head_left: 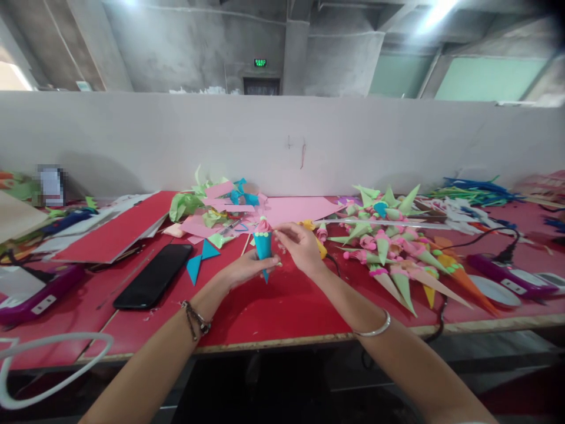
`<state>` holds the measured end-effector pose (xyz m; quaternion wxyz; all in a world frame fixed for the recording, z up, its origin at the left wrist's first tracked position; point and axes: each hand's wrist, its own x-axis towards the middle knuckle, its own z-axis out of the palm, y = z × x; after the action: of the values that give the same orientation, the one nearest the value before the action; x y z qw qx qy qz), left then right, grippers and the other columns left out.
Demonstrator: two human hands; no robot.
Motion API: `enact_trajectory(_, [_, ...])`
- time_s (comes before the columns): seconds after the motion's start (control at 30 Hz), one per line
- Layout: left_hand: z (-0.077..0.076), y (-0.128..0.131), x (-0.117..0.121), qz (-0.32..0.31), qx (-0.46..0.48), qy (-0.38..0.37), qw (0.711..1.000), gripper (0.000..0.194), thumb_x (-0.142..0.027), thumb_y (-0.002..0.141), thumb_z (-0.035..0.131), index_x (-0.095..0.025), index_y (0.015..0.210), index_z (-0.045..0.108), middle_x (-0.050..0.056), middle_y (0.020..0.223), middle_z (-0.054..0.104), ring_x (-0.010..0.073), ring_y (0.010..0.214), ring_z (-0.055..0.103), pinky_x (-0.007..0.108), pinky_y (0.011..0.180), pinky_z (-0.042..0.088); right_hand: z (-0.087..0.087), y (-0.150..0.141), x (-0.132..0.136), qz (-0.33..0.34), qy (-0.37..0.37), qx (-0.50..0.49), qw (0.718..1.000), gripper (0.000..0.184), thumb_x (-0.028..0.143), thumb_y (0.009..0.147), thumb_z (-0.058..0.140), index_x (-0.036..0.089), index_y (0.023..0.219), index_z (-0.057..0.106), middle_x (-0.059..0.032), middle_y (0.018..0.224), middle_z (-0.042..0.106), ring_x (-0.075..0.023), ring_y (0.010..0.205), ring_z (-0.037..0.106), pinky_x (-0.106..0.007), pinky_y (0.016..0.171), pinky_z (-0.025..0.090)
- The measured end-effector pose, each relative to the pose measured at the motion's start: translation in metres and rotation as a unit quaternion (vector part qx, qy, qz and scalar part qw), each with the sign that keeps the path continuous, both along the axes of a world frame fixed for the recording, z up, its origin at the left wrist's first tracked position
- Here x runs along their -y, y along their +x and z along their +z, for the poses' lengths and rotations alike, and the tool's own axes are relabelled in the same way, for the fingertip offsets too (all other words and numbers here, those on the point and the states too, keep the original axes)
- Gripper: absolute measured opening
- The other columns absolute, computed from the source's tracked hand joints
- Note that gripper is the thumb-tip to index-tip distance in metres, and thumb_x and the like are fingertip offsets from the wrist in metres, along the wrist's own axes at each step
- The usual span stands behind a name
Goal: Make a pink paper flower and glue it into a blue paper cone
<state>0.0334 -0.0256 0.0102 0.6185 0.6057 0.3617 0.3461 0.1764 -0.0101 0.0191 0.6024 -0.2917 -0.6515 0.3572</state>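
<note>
My left hand (pixel 247 268) is closed around a small blue paper cone (pixel 263 246) with a pink swirled top and a green dotted rim, held upright over the red table (pixel 282 306). My right hand (pixel 300 244) sits just to the right of the cone, its fingers pinched near the pink top; what they pinch is too small to make out. A yellow glue gun (pixel 318 241) lies partly hidden behind my right hand.
A pile of finished paper cones (pixel 397 259) lies to the right. A black phone (pixel 153 275) and blue paper scraps (pixel 200 259) lie to the left. Pink paper sheets (pixel 300 209), red card (pixel 119 229), purple glue guns (pixel 507 274) and cables lie around. A grey partition stands behind.
</note>
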Motion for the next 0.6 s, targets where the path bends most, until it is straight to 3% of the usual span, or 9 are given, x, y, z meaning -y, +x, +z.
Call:
enact_trajectory(0.23, [-0.0001, -0.0018, 0.0000, -0.020, 0.000, -0.002, 1.000, 0.037, -0.044, 0.054, 0.070, -0.012, 0.068, 0.056, -0.003, 0.053, 0.048, 0.0078, 0.050, 0.041, 0.023, 0.049, 0.029, 0.0035, 0.0007, 0.0027, -0.001, -0.003, 0.001, 1.000, 0.008, 0.025, 0.067, 0.061, 0.019, 0.070, 0.059, 0.0009, 0.069, 0.060, -0.0117, 0.065, 0.057, -0.025, 0.065, 0.048])
enact_trajectory(0.6, [-0.0048, -0.0044, -0.0014, -0.035, -0.006, -0.012, 0.999, 0.037, -0.045, 0.057, 0.068, -0.012, 0.068, 0.056, -0.002, 0.053, 0.047, 0.0075, 0.050, 0.041, 0.022, 0.049, 0.029, 0.0051, 0.0006, 0.0035, 0.031, -0.020, -0.003, 0.999, 0.010, 0.025, 0.069, 0.059, 0.020, 0.076, 0.064, 0.0001, 0.077, 0.064, -0.0132, 0.075, 0.059, -0.027, 0.070, 0.048])
